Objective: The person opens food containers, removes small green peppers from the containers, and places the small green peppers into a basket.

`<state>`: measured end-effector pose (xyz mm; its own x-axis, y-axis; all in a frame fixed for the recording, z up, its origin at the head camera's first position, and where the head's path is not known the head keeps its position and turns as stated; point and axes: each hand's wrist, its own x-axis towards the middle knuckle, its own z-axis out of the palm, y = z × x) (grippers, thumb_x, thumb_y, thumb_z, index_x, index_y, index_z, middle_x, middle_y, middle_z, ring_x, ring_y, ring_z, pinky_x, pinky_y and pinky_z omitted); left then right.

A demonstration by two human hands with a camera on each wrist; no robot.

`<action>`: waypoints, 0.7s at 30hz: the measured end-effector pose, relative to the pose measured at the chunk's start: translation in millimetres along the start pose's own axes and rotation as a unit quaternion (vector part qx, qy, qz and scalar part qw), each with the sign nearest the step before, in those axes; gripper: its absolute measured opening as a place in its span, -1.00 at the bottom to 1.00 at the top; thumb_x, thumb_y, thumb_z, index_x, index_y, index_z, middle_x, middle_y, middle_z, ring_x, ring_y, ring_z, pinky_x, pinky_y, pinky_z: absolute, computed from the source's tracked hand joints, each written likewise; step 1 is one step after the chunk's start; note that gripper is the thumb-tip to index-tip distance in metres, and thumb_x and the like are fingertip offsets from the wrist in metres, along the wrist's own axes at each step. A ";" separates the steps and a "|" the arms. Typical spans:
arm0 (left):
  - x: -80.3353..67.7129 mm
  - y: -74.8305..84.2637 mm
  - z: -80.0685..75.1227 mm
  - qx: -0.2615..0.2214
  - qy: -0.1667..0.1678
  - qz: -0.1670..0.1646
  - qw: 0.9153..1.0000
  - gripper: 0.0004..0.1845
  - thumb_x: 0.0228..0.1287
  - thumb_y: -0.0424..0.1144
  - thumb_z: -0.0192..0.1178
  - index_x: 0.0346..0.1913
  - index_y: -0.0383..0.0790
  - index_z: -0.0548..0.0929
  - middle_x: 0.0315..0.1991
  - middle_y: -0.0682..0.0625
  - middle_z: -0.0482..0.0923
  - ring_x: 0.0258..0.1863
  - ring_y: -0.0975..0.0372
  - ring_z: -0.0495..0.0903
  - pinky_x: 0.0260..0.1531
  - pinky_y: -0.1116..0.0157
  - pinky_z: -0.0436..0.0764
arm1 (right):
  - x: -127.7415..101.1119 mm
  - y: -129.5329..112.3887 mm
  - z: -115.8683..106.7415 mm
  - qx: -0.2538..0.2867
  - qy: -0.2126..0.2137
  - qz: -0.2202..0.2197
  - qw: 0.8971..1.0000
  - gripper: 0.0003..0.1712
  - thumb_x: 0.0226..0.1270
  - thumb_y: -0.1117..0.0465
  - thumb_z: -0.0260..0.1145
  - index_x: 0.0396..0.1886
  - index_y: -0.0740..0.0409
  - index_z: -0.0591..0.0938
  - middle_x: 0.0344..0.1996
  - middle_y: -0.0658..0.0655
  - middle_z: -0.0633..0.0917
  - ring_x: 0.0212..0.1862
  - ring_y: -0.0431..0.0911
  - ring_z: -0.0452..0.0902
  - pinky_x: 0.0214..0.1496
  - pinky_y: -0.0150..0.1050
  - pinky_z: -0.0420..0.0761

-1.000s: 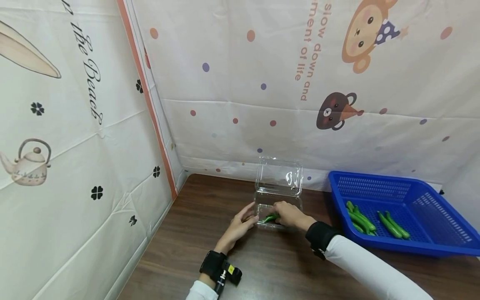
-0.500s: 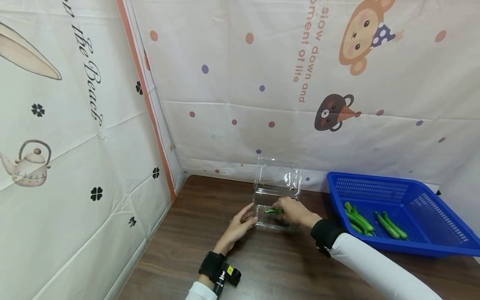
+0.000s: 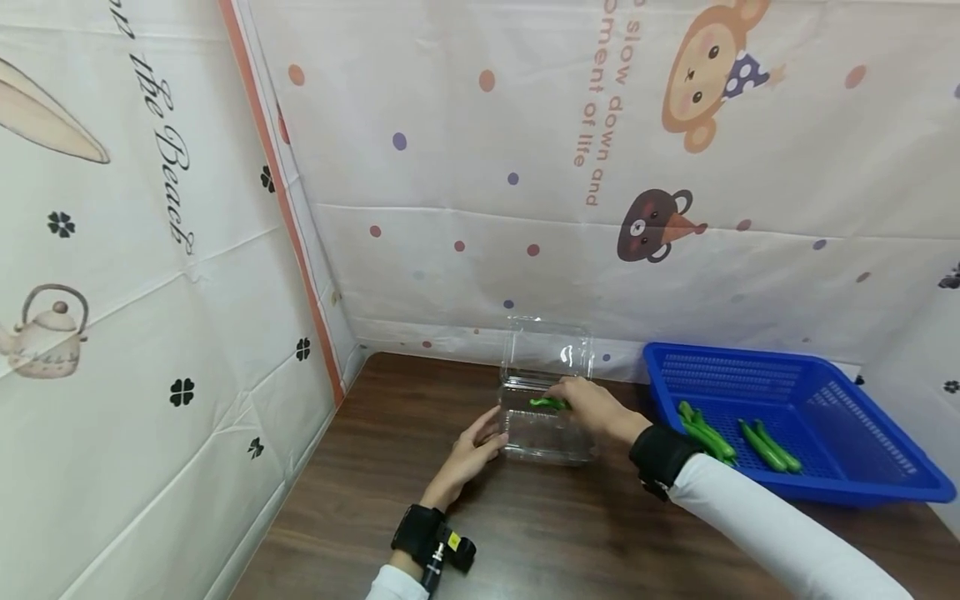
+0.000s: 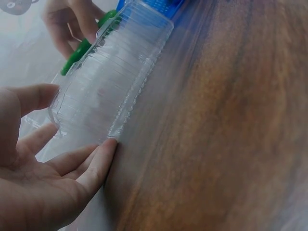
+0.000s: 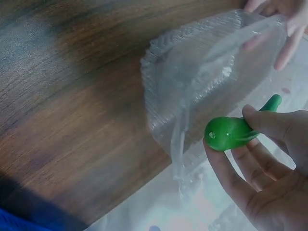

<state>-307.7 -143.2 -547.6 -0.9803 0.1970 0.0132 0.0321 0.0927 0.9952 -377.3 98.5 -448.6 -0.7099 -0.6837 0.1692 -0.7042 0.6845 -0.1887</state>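
Note:
A clear plastic clamshell box stands on the wooden table with its lid raised at the back. My right hand pinches a green chili pepper between thumb and fingers. In the head view that pepper overlaps the rear part of the box, near the hinge; the right wrist view has it above the rim. At the box's left end, my left hand touches the wall with spread, fairly straight fingertips, as the left wrist view also has it.
On the right stands a blue plastic basket with several green peppers on its left and two more near its middle. Printed cloth walls border the brown wooden table behind and on the left.
My right hand has lifted the pepper from the front of the box up and back toward the hinge. The left hand keeps its place at the box's left end. The view has shifted slightly.

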 end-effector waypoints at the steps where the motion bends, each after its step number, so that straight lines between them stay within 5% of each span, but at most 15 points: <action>1: -0.1 -0.4 0.0 0.001 -0.002 0.001 1.000 -0.31 0.56 -0.10 0.14 0.62 -0.06 0.17 0.50 -0.42 0.25 0.40 -0.16 0.45 0.32 -0.02 0.60 | -0.8 -0.2 -2.2 0.002 0.000 0.003 1.000 -0.69 0.24 0.45 0.44 -0.03 0.14 0.77 -0.23 0.07 0.73 -0.19 -0.10 0.65 -0.21 -0.17 0.72; 10: 2.7 -1.2 0.5 0.006 -0.006 -0.001 1.000 -0.33 0.57 -0.13 0.12 0.63 -0.05 0.17 0.51 -0.38 0.26 0.41 -0.15 0.44 0.37 -0.02 0.56 | -6.0 -0.3 -28.3 0.001 0.013 0.022 1.000 -0.67 0.28 0.37 0.45 0.04 0.17 0.75 -0.13 0.14 0.75 -0.12 -0.02 0.69 -0.13 -0.09 0.76; 21: 2.2 -2.9 0.4 0.004 -0.003 -0.010 1.000 -0.32 0.56 -0.07 0.14 0.62 -0.01 0.18 0.52 -0.38 0.25 0.43 -0.15 0.41 0.39 -0.02 0.54 | -14.4 14.0 -56.1 -0.024 0.069 0.011 0.997 -0.60 0.23 0.41 0.47 0.09 0.21 0.72 -0.14 0.22 0.74 -0.18 0.05 0.70 -0.26 -0.08 0.75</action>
<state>-309.8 -142.6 -550.4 -0.9795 0.2011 -0.0068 0.0144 0.1039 0.9945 -377.7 132.2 -399.4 -0.7172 -0.6296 0.2987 -0.6865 0.7120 -0.1475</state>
